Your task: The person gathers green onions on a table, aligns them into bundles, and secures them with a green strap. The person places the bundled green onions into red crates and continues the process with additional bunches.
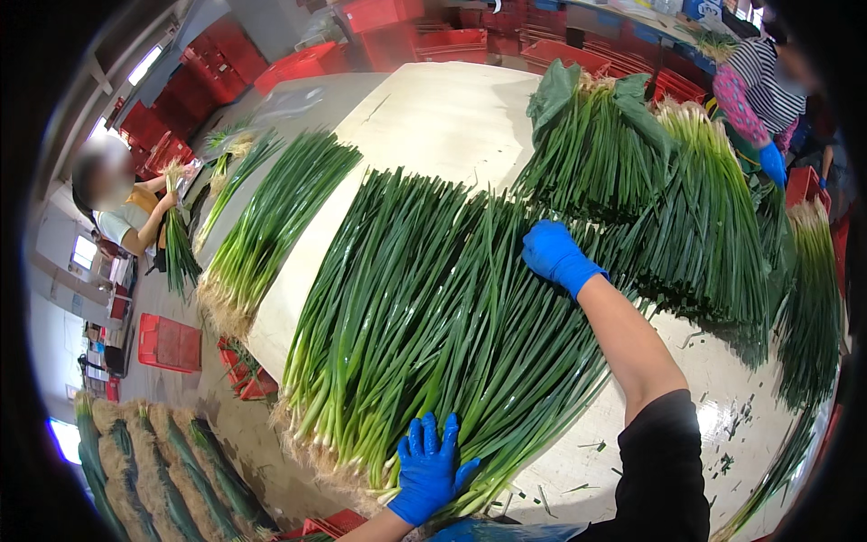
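Observation:
A broad layer of green onions (433, 305) lies across the white table before me, roots towards me and leaf tips away. My left hand (430, 467), in a blue glove, rests on the pale stems near the roots with its fingers spread. At the far end of the same layer, my right hand (552, 254), also gloved in blue, is curled into a fist on the leaves; its fingertips are hidden. Just beyond that fist lies a bundle of green onions (589, 149) partly wrapped in green cloth, with another large bundle (711, 196) beside it.
The white table (460, 108) carries another onion pile (284, 217) on the left and leaf scraps (728, 464) on the right. One person (125, 217) holds onions at left; another person (758, 101) stands far right. A red crate (169, 342) sits on the floor.

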Action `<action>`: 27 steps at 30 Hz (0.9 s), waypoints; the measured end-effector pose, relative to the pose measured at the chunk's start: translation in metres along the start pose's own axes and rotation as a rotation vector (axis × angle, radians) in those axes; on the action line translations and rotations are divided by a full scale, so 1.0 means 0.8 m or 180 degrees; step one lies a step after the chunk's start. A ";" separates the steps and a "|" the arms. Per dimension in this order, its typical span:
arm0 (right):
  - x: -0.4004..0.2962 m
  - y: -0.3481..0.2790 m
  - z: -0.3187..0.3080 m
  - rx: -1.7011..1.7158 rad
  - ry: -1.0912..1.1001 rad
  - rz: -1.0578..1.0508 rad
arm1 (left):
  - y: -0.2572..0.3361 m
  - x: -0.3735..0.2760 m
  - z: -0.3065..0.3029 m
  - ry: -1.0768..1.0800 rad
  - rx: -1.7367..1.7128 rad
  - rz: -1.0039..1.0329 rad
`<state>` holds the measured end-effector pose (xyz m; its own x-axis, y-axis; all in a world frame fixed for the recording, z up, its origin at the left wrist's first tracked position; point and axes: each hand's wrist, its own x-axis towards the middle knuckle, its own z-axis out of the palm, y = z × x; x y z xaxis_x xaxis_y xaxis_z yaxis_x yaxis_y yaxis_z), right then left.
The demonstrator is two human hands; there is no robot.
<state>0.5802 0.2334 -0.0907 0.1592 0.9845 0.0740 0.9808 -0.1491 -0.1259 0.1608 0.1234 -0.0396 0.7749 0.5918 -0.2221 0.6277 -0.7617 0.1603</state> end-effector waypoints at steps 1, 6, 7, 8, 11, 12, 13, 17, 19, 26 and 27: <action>0.003 0.003 0.004 0.0237 0.0089 0.0374 | -0.001 0.000 0.000 0.0018 -0.0005 0.0015; -0.011 0.035 -0.026 0.2587 0.1240 0.2196 | 0.004 0.002 -0.007 0.0094 -0.0061 0.0090; -0.022 0.030 -0.048 0.3030 0.1405 0.2336 | 0.004 0.003 -0.008 0.0111 -0.0042 0.0101; -0.035 0.017 -0.072 0.3163 0.1598 0.2202 | 0.003 0.002 -0.009 0.0121 -0.0024 0.0078; -0.112 -0.011 -0.117 0.2672 0.2078 0.1740 | 0.005 0.000 -0.016 0.0092 -0.0137 0.0036; -0.142 -0.028 -0.119 0.2548 0.1911 0.1788 | 0.002 -0.006 -0.015 0.0098 -0.0186 -0.0036; -0.177 -0.046 -0.121 0.2497 0.1864 0.1898 | -0.001 -0.011 -0.018 0.0119 -0.0249 -0.0078; -0.367 -0.094 -0.043 0.4208 0.1355 0.3146 | 0.002 -0.022 -0.030 0.0320 -0.0553 -0.0005; -0.450 -0.140 0.012 0.5307 0.1220 0.3520 | 0.009 -0.023 -0.043 0.0283 -0.0700 0.0171; -0.378 -0.320 0.051 0.6473 0.1015 0.3158 | 0.032 -0.070 0.033 0.0612 -0.0063 0.1074; -0.353 -0.337 0.038 0.6284 0.1292 0.3038 | 0.029 -0.072 0.051 0.0810 0.0162 0.1142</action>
<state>0.2672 -0.0016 -0.1077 0.6375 0.5952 -0.4892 -0.6540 0.0824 -0.7520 0.1280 0.0610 -0.0626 0.9407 0.3287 0.0839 0.3161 -0.9391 0.1350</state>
